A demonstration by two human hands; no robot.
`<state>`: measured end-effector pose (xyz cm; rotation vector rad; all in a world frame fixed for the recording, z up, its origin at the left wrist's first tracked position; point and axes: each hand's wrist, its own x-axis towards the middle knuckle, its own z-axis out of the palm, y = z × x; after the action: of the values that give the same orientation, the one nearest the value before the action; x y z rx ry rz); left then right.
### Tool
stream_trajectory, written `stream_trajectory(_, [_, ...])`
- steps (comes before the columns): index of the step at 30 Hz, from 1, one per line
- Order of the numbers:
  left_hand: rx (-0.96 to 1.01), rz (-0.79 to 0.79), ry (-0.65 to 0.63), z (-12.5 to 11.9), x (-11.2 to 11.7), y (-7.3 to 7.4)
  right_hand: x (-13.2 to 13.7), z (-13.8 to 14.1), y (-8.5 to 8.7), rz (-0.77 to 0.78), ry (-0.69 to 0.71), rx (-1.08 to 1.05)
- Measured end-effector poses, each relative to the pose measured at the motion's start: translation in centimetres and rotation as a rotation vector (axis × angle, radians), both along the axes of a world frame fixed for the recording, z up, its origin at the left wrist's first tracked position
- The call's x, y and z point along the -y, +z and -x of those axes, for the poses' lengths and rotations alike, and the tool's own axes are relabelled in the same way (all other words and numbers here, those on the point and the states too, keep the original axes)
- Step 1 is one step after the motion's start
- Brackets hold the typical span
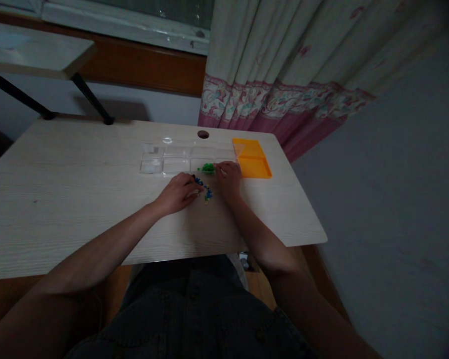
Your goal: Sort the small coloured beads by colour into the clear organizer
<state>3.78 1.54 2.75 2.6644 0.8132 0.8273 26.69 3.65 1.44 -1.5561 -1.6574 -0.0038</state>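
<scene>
My left hand [177, 193] rests on the table beside a loose scatter of small blue pieces [208, 193], with a few yellowish and green ones among them. Its fingers are slightly apart and reach over the near side of the scatter. My right hand [229, 177] is at the right front of a clear compartment tray [176, 164], its fingertips drawn together by a heap of small green pieces [208, 168]. Whatever those fingertips hold is too small to make out. The green heap lies in a front compartment; a few green bits are just left of it.
An orange two-part tray [255, 167] stands right of the clear one, beside my right hand. Behind them is a round cable hole [203, 134] in the table [97, 199]. A raised shelf [41, 55] stands at the back left; a curtain [265, 89] hangs behind.
</scene>
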Motion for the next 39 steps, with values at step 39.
stream_trajectory(39, [-0.208, -0.017, 0.013, -2.1, 1.8, -0.2, 0.0, 0.1, 0.0, -0.027, 0.058, -0.015])
